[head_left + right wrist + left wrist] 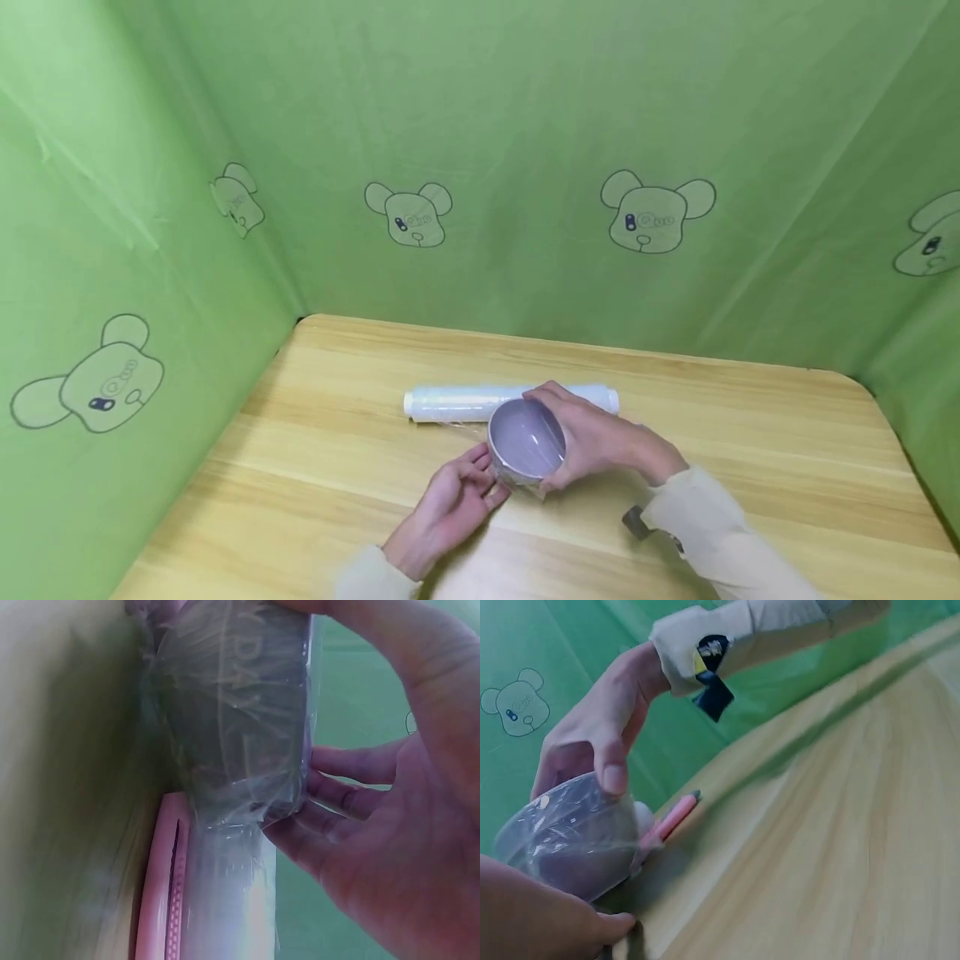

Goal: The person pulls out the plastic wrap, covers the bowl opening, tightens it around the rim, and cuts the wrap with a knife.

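A grey bowl (527,437) is tilted above the table, clear cling film stretched over it and wrinkled along its side. My right hand (592,429) grips its rim from the right, thumb on the near side and fingers on the far side. Palm turned up, my left hand (459,497) touches the bowl's lower left with loosely bent fingers. Behind the bowl lies a roll of cling film (450,403). From the roll, a thin sheet of film runs to the bowl. The right wrist view shows the wrapped bowl (232,712) close up, with faint lettering on it.
Beside the roll lies a pink utility knife (159,877), visible in both wrist views and hidden in the head view. The wooden table (322,483) has rounded far corners. Green curtains (525,125) with bear drawings stand around it.
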Motion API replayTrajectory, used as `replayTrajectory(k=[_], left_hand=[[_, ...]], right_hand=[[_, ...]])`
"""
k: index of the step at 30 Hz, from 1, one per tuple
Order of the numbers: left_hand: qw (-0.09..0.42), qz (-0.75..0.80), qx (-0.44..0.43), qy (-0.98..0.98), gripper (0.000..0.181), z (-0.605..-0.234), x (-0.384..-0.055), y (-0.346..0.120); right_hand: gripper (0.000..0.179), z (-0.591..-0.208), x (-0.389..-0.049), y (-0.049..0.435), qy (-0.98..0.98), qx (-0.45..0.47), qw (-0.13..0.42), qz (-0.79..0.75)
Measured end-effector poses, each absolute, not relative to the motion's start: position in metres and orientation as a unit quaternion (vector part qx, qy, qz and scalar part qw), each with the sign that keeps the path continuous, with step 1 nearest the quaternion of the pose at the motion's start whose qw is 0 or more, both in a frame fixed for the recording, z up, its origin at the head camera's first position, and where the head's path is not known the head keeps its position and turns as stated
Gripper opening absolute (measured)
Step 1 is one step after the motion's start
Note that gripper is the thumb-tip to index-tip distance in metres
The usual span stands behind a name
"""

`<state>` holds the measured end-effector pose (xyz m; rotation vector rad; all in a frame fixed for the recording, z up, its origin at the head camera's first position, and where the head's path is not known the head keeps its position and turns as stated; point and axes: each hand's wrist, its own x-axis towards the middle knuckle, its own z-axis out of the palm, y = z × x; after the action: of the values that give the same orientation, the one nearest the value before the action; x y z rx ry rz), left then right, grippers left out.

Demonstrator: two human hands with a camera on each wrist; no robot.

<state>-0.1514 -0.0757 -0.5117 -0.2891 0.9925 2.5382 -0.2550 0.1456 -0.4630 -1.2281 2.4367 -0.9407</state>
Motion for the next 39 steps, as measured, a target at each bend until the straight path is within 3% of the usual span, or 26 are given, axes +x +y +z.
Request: replayTrajectory(k=[8,18,26,32,39], left_hand=[[0.157,0.924,-0.11,0.332,0.066,-0.518,-0.15,-0.059],[0.206,0.882,-0.1,0.411,0.056,-0.51,-0.138,-0.105],[0.292,0.902,-0.08,0.306,0.061,-0.525,-0.149,-0.093],[0.293,0.905,-0.085,0.295,0.062,-0.531,-0.152,-0.083],[0.287,0.87,-0.071,0.395,0.061,-0.505,-0.135,-0.101]], right_hand=[[0.124,-0.466,-0.258,0.145,0.84,-0.406,0.133,-0.335],[0.123,-0.462,-0.261,0.144,0.839,-0.409,0.134,-0.333],[0.124,-0.471,-0.256,0.15,0.836,-0.413,0.125,-0.338],[0.125,-0.469,-0.252,0.15,0.844,-0.405,0.13,-0.327],[0.126,-0.466,-0.25,0.149,0.85,-0.396,0.135,-0.32]])
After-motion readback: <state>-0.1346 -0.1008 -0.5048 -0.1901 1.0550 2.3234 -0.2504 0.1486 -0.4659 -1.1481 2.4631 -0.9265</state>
